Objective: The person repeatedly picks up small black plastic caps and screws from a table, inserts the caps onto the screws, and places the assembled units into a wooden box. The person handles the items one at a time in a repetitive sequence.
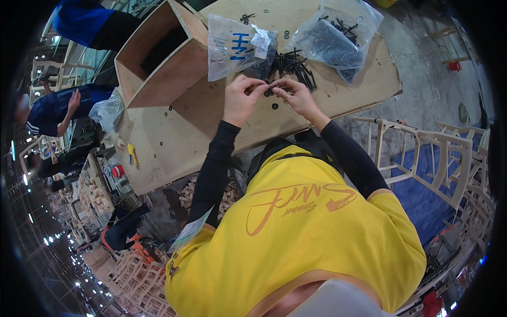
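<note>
My left hand (pixel 243 99) and my right hand (pixel 299 98) meet over the near part of the wooden table, thumbs and fingers pinched. Between their fingertips is a small black fastener (pixel 269 91); its exact kind is too small to tell. A black washer (pixel 274 106) lies on the board just below the hands. Just beyond my fingers spreads a loose pile of black bolts (pixel 296 67). Behind my left hand lies a clear plastic bag (pixel 224 50) with blue marks and dark contents. Another clear bag (pixel 338 45), holding black bolts, lies farther right.
An open wooden box (pixel 174 79) stands on the table (pixel 174 153) at the left. Near the left edge are a yellow-handled tool (pixel 132 155) and a crumpled plastic bag (pixel 108 111). Wooden chair frames (pixel 417 142) stand at right. Other people (pixel 53 111) are at far left.
</note>
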Motion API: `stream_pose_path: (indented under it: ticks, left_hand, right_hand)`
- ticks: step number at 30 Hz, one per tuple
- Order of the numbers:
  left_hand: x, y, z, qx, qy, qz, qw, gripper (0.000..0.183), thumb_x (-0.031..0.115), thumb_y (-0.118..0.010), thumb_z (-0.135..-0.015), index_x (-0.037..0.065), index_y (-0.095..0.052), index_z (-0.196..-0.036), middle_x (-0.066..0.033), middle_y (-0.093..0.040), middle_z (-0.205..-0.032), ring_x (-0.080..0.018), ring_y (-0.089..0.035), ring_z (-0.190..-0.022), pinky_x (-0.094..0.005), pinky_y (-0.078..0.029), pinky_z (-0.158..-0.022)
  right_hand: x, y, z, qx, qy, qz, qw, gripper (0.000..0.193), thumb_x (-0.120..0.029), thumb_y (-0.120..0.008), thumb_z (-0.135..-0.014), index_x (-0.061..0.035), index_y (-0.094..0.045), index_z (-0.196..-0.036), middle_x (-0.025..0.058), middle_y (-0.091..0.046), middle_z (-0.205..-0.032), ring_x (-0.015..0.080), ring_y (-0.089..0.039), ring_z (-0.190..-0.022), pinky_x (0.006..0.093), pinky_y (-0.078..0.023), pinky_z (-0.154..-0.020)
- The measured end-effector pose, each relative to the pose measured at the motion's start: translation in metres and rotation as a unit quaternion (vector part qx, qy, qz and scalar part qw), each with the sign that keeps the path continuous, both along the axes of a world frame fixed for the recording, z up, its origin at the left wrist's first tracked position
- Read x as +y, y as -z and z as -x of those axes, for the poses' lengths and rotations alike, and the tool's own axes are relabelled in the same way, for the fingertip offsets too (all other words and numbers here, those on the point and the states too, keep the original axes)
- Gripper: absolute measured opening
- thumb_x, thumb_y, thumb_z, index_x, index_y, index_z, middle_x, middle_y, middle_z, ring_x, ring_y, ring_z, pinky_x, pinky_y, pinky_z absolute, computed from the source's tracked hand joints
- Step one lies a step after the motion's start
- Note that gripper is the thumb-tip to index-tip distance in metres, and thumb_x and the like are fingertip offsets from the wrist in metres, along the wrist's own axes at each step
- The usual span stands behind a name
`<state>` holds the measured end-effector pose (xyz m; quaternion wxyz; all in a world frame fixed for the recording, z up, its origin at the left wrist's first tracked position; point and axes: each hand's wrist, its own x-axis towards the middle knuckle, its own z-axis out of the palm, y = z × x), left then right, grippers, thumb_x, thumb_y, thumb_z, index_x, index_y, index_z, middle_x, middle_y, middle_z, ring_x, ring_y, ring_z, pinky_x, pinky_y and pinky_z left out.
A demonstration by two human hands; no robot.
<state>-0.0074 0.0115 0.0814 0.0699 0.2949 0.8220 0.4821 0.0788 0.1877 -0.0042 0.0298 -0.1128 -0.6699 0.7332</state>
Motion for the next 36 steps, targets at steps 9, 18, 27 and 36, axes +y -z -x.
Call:
stream_pose_path:
  ticks: [9, 18, 27, 36]
  left_hand:
    - [-0.049, -0.098, 0.102, 0.187, -0.272, -0.139, 0.934, 0.024, 0.009, -0.065, -0.095, 0.003, -0.067, -0.119, -0.0061, -0.067, -0.091, -0.0141, -0.063, -0.082, -0.0272, -0.052, -0.071]
    - [-0.014, 0.0, 0.025, -0.287, 0.006, -0.135, 0.948, 0.021, 0.005, -0.062, -0.097, -0.003, -0.065, -0.116, -0.0112, -0.073, -0.098, -0.0149, -0.069, -0.079, -0.0276, -0.057, -0.073]
    - [0.007, 0.043, -0.011, -0.322, 0.042, -0.06, 0.944, 0.02, 0.009, -0.074, -0.09, 0.001, -0.071, -0.108, -0.0004, -0.07, -0.088, -0.0044, -0.061, -0.075, -0.0204, -0.049, -0.066]
    - [0.014, 0.044, -0.022, -0.139, -0.004, -0.07, 0.988, 0.019, 0.007, -0.074, -0.088, 0.006, -0.071, -0.107, 0.0052, -0.06, -0.08, -0.0033, -0.051, -0.069, -0.0208, -0.043, -0.061]
  right_hand:
    - [0.022, 0.033, 0.0, 0.017, 0.041, -0.479, 0.877, 0.027, -0.019, -0.071, -0.086, -0.0172, -0.069, -0.113, 0.0077, -0.062, -0.11, 0.0296, -0.06, -0.107, 0.04, -0.052, -0.085]
    - [0.015, 0.047, 0.003, -0.07, 0.038, -0.204, 0.976, 0.034, -0.02, -0.074, -0.089, -0.0123, -0.065, -0.121, 0.0066, -0.065, -0.098, 0.0202, -0.065, -0.087, 0.0342, -0.055, -0.072]
    - [0.002, 0.011, 0.001, -0.174, 0.056, 0.394, 0.901, 0.035, -0.018, -0.064, -0.099, -0.0135, -0.058, -0.133, -0.0035, -0.066, -0.102, 0.0066, -0.064, -0.087, 0.0237, -0.055, -0.075]
    - [-0.007, 0.01, -0.005, -0.217, 0.059, 0.455, 0.862, 0.023, -0.022, -0.064, -0.099, -0.0092, -0.062, -0.118, -0.0026, -0.065, -0.089, 0.0078, -0.062, -0.079, 0.0239, -0.055, -0.07]
